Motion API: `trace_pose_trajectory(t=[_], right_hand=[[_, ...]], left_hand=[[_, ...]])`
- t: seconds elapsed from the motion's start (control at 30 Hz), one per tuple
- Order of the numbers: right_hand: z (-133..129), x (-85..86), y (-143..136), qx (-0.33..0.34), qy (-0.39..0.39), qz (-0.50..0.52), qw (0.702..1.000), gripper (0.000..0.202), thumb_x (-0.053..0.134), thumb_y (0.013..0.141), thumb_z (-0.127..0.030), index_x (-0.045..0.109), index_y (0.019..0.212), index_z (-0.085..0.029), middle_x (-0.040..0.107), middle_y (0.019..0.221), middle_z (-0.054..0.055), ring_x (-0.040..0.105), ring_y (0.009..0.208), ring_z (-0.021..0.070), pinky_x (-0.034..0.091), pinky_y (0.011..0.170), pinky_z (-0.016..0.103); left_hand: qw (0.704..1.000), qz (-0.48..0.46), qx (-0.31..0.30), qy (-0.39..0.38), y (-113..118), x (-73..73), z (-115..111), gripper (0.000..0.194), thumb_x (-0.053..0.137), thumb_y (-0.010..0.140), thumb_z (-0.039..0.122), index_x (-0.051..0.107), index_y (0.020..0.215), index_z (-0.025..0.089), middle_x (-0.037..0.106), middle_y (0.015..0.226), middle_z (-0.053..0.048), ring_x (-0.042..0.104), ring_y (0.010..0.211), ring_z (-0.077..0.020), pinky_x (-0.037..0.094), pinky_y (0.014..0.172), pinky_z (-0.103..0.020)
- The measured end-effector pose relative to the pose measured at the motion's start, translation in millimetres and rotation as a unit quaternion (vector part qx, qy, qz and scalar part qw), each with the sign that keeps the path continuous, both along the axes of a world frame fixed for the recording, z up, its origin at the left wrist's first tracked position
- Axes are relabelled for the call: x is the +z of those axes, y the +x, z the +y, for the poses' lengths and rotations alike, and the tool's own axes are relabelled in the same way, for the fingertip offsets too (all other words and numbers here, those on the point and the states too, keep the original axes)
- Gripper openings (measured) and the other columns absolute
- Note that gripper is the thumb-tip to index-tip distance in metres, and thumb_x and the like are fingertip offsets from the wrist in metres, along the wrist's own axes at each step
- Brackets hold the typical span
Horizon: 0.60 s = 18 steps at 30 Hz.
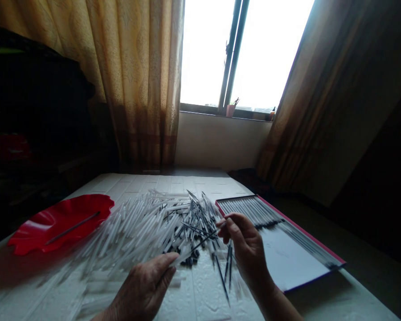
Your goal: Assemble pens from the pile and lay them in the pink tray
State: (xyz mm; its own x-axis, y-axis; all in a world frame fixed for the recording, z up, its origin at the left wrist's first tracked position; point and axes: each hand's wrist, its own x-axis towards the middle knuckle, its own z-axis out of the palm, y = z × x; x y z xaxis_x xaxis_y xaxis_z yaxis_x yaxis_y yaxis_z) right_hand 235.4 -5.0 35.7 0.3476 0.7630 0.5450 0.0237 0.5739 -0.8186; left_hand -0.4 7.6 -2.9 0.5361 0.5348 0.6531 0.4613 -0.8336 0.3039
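My left hand pinches a clear plastic tube between thumb and fingers, low over the table. My right hand is closed on a thin dark pen refill, which slants down to the left. Its lower end meets the tube; how far it is inside cannot be made out. Under and behind the hands lie a heap of dark refills, a wide pile of clear tubes and a cluster of small black caps.
A shallow box with a red rim stands at right, with rows of filled tubes in it. A red scalloped dish at left holds one dark stick. The white table reaches towards a curtained window.
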Motion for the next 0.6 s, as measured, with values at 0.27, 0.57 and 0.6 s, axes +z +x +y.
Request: trace_pose_trajectory(t=[0.27,0.57,0.6], right_hand=[[-8.3,-6.6,-20.1,0.080,-0.044,-0.201,0.975,0.017,0.060,0.088,-0.032,0.071,0.088,-0.020,0.072,0.080,0.006,0.065,0.066,0.0162,0.051,0.060,0.026],[4.0,-17.7,-0.4,-0.008,-0.173,-0.536,0.826,0.022,0.054,0.088,-0.018,0.075,0.090,-0.023,0.072,0.088,0.005,0.068,0.078,0.0182,0.047,0.070,0.026],[4.7,-18.8,1.3,-0.006,-0.185,-0.565,0.804,0.023,0.055,0.087,-0.016,0.075,0.091,-0.024,0.071,0.090,0.005,0.067,0.079,0.0178,0.046,0.070,0.025]], left_hand=[[0.999,-0.013,-0.008,-0.041,1.7,-1.1,-2.1,0.021,0.040,0.100,0.029,0.057,0.113,0.028,0.077,0.089,0.002,0.076,0.079,-0.0137,0.055,0.071,-0.015],[0.994,-0.037,0.008,-0.100,0.3,-2.9,-1.1,0.023,0.039,0.100,0.032,0.059,0.110,0.026,0.075,0.083,0.002,0.075,0.075,-0.0151,0.054,0.069,-0.018],[0.994,-0.038,0.012,-0.100,0.2,-4.7,-0.6,0.024,0.038,0.101,0.033,0.059,0.111,0.025,0.076,0.083,0.002,0.075,0.075,-0.0154,0.054,0.068,-0.018]])
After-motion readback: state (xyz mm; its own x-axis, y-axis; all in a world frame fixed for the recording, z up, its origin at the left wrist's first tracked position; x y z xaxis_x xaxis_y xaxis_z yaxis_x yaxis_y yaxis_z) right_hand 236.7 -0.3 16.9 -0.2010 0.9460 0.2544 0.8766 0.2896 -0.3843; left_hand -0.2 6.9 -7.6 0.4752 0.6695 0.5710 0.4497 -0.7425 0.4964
